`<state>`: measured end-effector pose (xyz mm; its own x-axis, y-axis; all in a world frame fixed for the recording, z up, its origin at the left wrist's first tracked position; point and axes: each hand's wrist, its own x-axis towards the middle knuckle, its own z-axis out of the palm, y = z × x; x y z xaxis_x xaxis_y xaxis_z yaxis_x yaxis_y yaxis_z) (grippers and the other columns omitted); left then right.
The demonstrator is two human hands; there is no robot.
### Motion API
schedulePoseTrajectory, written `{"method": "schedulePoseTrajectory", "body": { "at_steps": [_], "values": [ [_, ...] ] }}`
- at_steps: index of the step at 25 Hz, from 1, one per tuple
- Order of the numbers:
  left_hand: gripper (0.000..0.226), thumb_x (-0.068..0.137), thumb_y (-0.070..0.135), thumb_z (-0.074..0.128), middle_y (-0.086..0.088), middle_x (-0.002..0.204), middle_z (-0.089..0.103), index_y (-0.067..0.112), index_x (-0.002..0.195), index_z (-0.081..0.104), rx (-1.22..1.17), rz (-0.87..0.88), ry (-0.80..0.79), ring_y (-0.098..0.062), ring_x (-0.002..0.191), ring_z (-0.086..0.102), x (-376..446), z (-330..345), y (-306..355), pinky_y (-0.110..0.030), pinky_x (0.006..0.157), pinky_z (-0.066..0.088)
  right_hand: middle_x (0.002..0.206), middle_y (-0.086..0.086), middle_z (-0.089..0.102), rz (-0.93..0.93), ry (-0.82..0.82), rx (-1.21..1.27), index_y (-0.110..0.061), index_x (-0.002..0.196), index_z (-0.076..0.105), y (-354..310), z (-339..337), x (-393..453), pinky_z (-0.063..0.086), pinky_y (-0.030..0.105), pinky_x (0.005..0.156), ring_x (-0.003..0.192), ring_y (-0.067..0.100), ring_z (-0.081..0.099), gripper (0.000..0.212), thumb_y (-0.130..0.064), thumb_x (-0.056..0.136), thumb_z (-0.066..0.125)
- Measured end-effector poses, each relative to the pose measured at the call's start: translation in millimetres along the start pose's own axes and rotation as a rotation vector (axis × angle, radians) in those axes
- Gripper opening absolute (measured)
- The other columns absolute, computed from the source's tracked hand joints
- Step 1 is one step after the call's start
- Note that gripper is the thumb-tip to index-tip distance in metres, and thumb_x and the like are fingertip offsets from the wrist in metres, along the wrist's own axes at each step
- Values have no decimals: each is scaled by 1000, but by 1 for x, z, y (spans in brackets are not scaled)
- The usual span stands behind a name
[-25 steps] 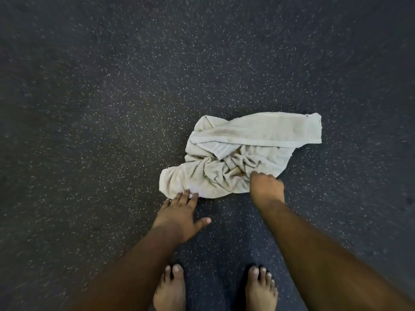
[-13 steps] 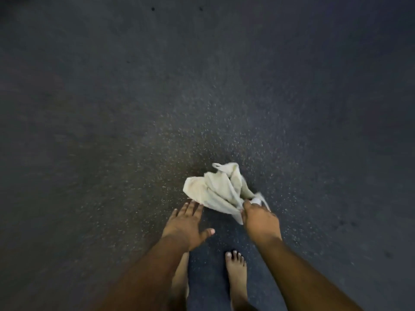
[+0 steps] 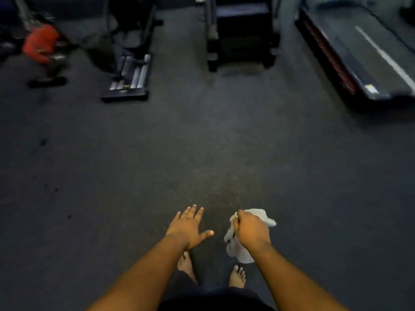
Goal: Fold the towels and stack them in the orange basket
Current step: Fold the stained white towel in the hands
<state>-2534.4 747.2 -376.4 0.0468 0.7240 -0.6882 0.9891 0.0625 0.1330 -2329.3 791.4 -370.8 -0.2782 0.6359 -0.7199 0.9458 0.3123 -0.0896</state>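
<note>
On a dark gym floor [image 3: 202, 142], a barefoot person stands holding a pale towel [image 3: 238, 248] bunched in the right hand [image 3: 252, 230], whose fingers are curled tightly round the cloth so that it hangs crumpled below the fist and clear of the ground. That one-handed grip suggests carrying rather than folding: the fabric is gathered, not spread by its corners. The left hand [image 3: 189, 226] is held out flat beside it, fingers straight and slightly fanned, grasping nothing, probably kept free to catch an edge once the towel is shaken out. Far off at the upper left, a blurred orange-red shape [image 3: 41, 44] may be the basket, though it is too smeared to confirm. Exercise machines [image 3: 132, 72] and a treadmill [image 3: 359, 55] line the far side, well apart from the person.
</note>
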Motion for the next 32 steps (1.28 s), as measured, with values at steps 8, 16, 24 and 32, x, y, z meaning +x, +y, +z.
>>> {"method": "schedulePoseTrajectory", "body": {
  "at_steps": [8,16,24,32],
  "values": [
    [97,92,80,31,-2,171,-7,25,163,-6,-326,-451,280,-22,158,-3,-182,51,-189,-45,128,3,108,6,66,-356,270,-91,-12,119,57,-246,-37,-34,49,39,80,101,29,65,36,-40,104,41],
    [98,92,80,31,-2,171,-8,25,163,-7,-501,-740,406,-21,158,-4,-356,154,-387,-46,128,3,105,3,70,-676,423,-221,-23,114,58,-522,5,-50,52,37,78,95,27,65,29,-38,101,37],
    [104,83,89,16,-2,171,-10,26,163,-8,-653,-1056,488,-19,158,-7,-501,226,-548,-45,128,1,104,2,67,-1029,418,-380,-23,105,55,-801,39,-93,45,33,69,94,26,66,21,-37,102,40],
    [102,86,87,23,-1,171,-10,27,163,-8,-814,-1348,506,-19,158,-6,-574,267,-672,-45,128,2,100,1,65,-1371,319,-497,-22,99,53,-1030,82,-116,47,35,69,91,26,64,22,-38,101,38]
  ]
}}
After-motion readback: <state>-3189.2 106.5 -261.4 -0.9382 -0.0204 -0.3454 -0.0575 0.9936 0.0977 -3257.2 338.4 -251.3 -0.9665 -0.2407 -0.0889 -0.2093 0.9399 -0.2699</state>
